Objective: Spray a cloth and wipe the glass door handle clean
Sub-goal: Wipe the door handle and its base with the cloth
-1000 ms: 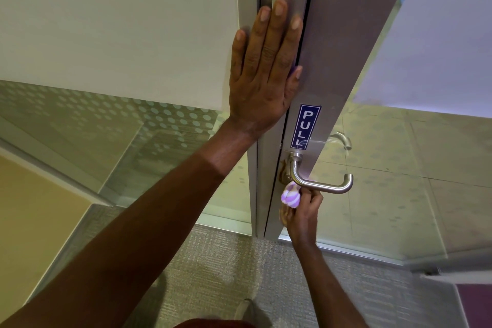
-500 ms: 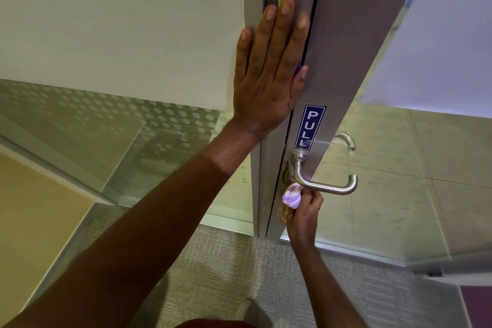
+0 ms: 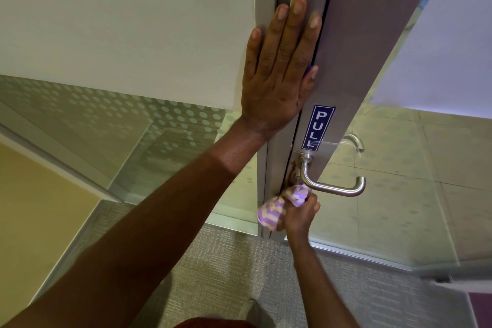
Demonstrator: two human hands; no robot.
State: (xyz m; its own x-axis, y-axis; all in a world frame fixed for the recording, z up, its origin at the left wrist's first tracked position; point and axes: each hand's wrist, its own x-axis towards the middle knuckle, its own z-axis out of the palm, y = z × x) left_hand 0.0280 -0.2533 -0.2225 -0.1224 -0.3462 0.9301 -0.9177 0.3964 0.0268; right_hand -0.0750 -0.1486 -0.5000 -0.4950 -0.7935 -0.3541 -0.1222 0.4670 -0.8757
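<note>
A brushed-metal lever handle (image 3: 334,187) juts from the door's metal stile (image 3: 354,66), just under a blue PULL sticker (image 3: 318,127). My right hand (image 3: 300,217) grips a bunched purple-and-cream striped cloth (image 3: 282,206) and holds it against the underside of the handle near its base. My left hand (image 3: 282,66) lies flat, fingers straight, pressed on the door's edge above the sticker. A second handle (image 3: 354,141) shows through the glass on the far side. No spray bottle is in view.
Frosted dotted glass panels (image 3: 165,125) flank the door on the left and right. Grey carpet (image 3: 226,279) covers the floor below. A shoe tip (image 3: 250,309) shows at the bottom. A pale wall panel (image 3: 119,21) fills the upper left.
More of the cloth now shows, bulging out to the left of my right hand below the handle. My left hand stays pressed on the door edge.
</note>
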